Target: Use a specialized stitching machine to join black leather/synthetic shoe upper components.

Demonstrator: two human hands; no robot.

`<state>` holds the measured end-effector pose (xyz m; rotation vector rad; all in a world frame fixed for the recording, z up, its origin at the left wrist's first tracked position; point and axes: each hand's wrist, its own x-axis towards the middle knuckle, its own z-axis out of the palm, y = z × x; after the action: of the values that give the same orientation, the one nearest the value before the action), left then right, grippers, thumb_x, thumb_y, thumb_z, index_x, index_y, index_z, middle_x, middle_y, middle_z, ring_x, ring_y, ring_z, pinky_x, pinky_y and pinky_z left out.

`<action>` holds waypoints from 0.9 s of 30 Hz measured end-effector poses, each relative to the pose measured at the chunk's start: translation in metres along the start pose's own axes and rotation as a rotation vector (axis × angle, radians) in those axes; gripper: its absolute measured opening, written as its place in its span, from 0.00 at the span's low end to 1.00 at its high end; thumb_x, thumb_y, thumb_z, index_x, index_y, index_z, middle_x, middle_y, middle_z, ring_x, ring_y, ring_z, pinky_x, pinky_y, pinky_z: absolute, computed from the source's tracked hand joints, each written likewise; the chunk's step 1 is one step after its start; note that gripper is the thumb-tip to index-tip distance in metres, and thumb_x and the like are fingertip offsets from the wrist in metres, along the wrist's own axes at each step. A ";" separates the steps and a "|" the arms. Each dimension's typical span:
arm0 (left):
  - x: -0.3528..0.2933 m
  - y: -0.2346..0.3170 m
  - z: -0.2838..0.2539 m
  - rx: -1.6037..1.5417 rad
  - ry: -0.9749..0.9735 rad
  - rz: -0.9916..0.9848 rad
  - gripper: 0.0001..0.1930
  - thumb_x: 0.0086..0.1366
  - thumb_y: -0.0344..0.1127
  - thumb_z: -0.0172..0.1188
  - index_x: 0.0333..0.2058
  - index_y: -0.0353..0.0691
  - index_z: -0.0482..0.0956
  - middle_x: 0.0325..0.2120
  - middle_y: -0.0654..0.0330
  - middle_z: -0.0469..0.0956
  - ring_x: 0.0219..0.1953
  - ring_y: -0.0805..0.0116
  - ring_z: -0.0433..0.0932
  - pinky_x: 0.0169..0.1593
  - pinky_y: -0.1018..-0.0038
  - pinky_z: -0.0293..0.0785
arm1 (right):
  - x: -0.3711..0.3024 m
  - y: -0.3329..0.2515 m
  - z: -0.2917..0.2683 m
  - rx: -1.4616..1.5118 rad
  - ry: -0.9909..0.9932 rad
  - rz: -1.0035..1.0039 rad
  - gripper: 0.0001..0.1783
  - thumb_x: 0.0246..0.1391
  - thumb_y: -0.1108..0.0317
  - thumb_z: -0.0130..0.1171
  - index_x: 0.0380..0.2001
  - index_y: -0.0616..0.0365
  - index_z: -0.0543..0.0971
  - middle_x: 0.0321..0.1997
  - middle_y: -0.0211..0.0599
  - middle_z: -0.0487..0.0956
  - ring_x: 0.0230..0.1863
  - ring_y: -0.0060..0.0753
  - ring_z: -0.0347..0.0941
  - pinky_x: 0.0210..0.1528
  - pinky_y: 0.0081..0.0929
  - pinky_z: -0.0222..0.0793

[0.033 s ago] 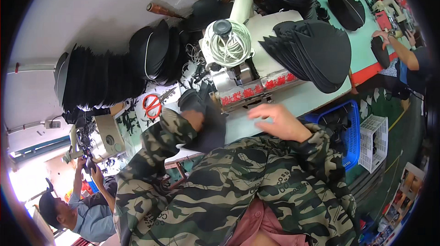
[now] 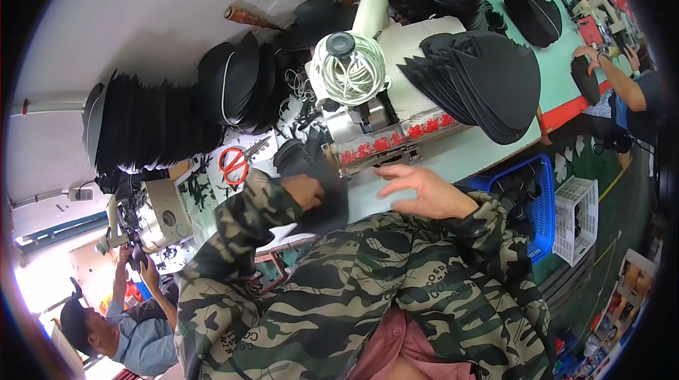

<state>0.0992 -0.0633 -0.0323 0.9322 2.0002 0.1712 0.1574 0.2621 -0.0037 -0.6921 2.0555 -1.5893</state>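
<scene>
My left hand (image 2: 303, 191) has its fingers curled down over a dark, flat, curved piece (image 2: 327, 209) at the table's near edge. Whether the fingers pinch that piece is hidden. To its right, my right hand (image 2: 423, 192) hovers by the table edge, open, fingers stretched apart and nothing in them. Just beyond the hands stands a cream sewing machine (image 2: 371, 15) with red decoration along its front and a coil of white cord (image 2: 353, 72) hung on it. A fanned stack of black curved pieces (image 2: 488, 83) lies on the machine's right part. Red-handled scissors (image 2: 233, 166) rest left of my left hand.
Tied bundles of black pieces (image 2: 155, 122) line the wall at left. A wooden-handled tool (image 2: 247, 18) leans behind. Blue (image 2: 544, 203) and white (image 2: 576, 221) plastic crates stand at right. A co-worker (image 2: 134, 337) sits lower left; another person's arm (image 2: 622, 86) shows far right.
My left hand has shifted slightly to the right and nearer to me over the dark piece. My right hand has moved a little left and toward me, staying open.
</scene>
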 end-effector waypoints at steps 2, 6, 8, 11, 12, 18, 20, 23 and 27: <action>-0.007 0.047 -0.053 -0.113 -0.120 0.067 0.15 0.64 0.38 0.59 0.44 0.35 0.79 0.34 0.50 0.82 0.39 0.54 0.82 0.45 0.63 0.75 | -0.003 -0.005 -0.004 0.054 -0.071 0.026 0.18 0.48 0.73 0.65 0.46 0.57 0.81 0.60 0.49 0.72 0.62 0.44 0.67 0.65 0.37 0.59; -0.001 0.042 -0.083 -0.803 -0.016 0.190 0.11 0.68 0.35 0.57 0.38 0.31 0.78 0.29 0.65 0.77 0.34 0.78 0.72 0.41 0.75 0.70 | 0.019 -0.006 0.001 0.466 0.017 0.346 0.20 0.49 0.76 0.63 0.48 0.61 0.80 0.49 0.40 0.79 0.45 0.25 0.76 0.48 0.24 0.72; 0.008 0.029 -0.085 -1.272 -0.134 0.042 0.11 0.69 0.36 0.54 0.33 0.33 0.78 0.26 0.69 0.73 0.33 0.82 0.68 0.41 0.78 0.67 | 0.028 -0.006 0.024 0.353 0.178 0.292 0.19 0.49 0.75 0.63 0.48 0.60 0.80 0.46 0.39 0.81 0.43 0.29 0.78 0.46 0.26 0.73; 0.010 0.021 -0.096 -1.359 -0.081 -0.021 0.11 0.70 0.37 0.53 0.34 0.36 0.77 0.23 0.68 0.74 0.20 0.81 0.69 0.24 0.80 0.66 | 0.046 -0.018 0.048 0.380 0.291 0.224 0.22 0.53 0.76 0.59 0.53 0.65 0.75 0.41 0.38 0.81 0.39 0.25 0.77 0.41 0.23 0.73; 0.012 0.019 -0.103 -1.405 -0.127 -0.092 0.10 0.69 0.38 0.53 0.35 0.37 0.77 0.22 0.68 0.74 0.14 0.79 0.68 0.18 0.81 0.63 | 0.050 -0.018 0.052 0.512 0.314 0.201 0.23 0.54 0.77 0.57 0.55 0.67 0.73 0.40 0.38 0.81 0.38 0.23 0.77 0.40 0.21 0.73; 0.032 -0.024 -0.098 -1.242 0.086 -0.256 0.13 0.69 0.37 0.56 0.42 0.30 0.78 0.33 0.61 0.80 0.34 0.76 0.79 0.37 0.79 0.75 | 0.067 -0.022 0.057 0.720 0.330 0.204 0.28 0.55 0.79 0.55 0.60 0.70 0.67 0.36 0.38 0.79 0.32 0.19 0.76 0.36 0.20 0.74; 0.044 -0.021 -0.100 -1.178 0.159 0.061 0.13 0.69 0.40 0.53 0.30 0.39 0.77 0.12 0.62 0.70 0.06 0.74 0.63 0.10 0.79 0.56 | 0.065 -0.027 0.049 0.652 0.311 0.236 0.27 0.56 0.79 0.55 0.61 0.69 0.66 0.39 0.38 0.79 0.36 0.23 0.77 0.40 0.23 0.75; 0.061 -0.038 -0.101 -0.956 0.286 0.338 0.10 0.67 0.38 0.55 0.31 0.39 0.80 0.18 0.64 0.76 0.13 0.75 0.69 0.16 0.77 0.63 | 0.067 -0.024 0.041 0.648 0.310 0.258 0.27 0.57 0.79 0.54 0.61 0.68 0.66 0.40 0.37 0.79 0.40 0.25 0.78 0.43 0.24 0.76; 0.071 0.021 -0.085 -1.092 0.339 -0.064 0.11 0.65 0.36 0.55 0.33 0.33 0.80 0.25 0.64 0.77 0.30 0.75 0.74 0.37 0.73 0.71 | 0.045 -0.001 0.008 0.444 0.367 0.282 0.21 0.54 0.75 0.59 0.52 0.65 0.76 0.37 0.34 0.81 0.39 0.22 0.78 0.42 0.22 0.74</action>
<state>0.0224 0.0180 -0.0206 0.1229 1.8026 1.2957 0.1277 0.2269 -0.0067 0.0505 1.8221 -2.0076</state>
